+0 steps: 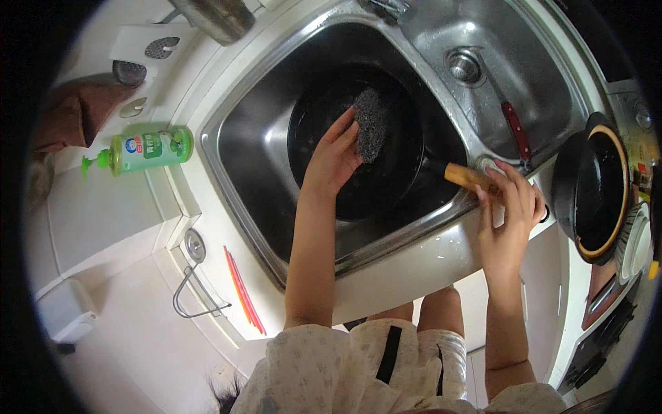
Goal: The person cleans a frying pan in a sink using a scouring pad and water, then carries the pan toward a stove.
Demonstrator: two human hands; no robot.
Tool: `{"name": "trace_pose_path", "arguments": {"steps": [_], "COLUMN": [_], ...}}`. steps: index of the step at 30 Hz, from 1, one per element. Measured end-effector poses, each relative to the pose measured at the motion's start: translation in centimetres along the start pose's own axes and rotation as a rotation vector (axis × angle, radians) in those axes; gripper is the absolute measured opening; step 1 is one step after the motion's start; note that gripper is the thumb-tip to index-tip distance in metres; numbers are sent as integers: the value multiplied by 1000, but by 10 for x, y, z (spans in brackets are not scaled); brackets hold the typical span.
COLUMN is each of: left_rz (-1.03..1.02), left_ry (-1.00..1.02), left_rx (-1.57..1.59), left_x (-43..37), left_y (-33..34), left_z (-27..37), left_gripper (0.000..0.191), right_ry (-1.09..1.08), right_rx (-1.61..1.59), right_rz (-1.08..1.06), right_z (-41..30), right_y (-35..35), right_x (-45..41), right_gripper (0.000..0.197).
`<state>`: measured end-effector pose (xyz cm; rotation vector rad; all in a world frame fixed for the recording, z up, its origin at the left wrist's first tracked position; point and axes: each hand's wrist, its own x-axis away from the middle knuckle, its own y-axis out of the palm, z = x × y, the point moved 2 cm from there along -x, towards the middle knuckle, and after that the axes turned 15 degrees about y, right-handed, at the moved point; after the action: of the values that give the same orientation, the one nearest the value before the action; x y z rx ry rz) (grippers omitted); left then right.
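Note:
A black frying pan lies in the large basin of a stainless steel sink. My left hand holds a grey steel-wool scourer by its left edge, over the inside of the pan. The pan's wooden handle reaches over the sink's front rim, towards the lower right. My right hand is at this handle, with thumb and fingers on either side of its outer part; how firmly they grip cannot be told.
A red-handled knife rests in the small basin. Right of the sink stand a black pot and stacked white bowls. On the left are a green pump bottle of soap, a sink strainer and red sticks. A metal vessel is at the top.

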<state>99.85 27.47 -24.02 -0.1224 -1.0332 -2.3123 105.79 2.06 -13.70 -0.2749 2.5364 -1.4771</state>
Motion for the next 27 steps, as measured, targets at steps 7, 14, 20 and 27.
{"name": "trace_pose_path", "arguments": {"steps": [7, 14, 20, 27], "left_rz": [167, 221, 195, 136], "left_ry": [102, 176, 169, 207], "left_rx": [-77, -354, -197, -26], "left_x": [12, 16, 18, 17], "left_y": [5, 12, 17, 31], "left_z": [14, 7, 6, 12], "left_gripper": [40, 44, 44, 36], "right_ry": [-319, -423, -384, -443], "right_rx": [-396, -526, -444, -337], "right_rz": [130, 27, -90, 13], "right_z": [-92, -132, -136, -125], "right_y": [37, 67, 71, 85], "right_x": [-97, -149, -155, -150], "right_gripper": [43, 44, 38, 43]}}
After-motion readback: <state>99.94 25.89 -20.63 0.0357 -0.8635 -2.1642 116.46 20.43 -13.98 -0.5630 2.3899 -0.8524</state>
